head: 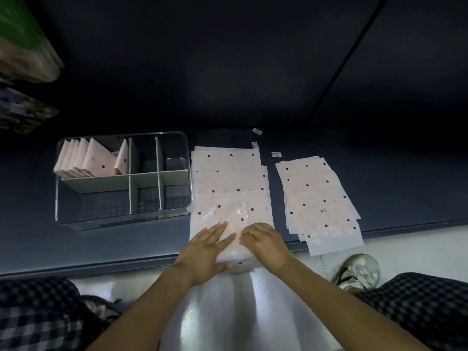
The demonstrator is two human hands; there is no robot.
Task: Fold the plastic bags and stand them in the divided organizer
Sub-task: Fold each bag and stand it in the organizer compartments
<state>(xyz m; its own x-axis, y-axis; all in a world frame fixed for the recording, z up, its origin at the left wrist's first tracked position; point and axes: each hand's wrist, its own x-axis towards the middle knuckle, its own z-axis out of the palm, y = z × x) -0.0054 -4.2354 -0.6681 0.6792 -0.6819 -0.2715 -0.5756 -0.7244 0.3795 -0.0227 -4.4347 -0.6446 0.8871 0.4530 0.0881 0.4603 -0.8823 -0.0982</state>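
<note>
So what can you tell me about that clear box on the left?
The organizer is a clear plastic rectangular box with rounded corners, sitting on the dark surface left of the flat bags. Pale dividers split it into six compartments. Only the far-left one is filled, with folded bags standing upright. Neither hand touches it.

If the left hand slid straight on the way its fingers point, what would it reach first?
The left hand lies flat on the spread bag, fingers aimed up and right. It would probably first meet the bunched, partly folded plastic ahead of its fingertips, then more flat bag; the right hand sits just beside that line.
</note>
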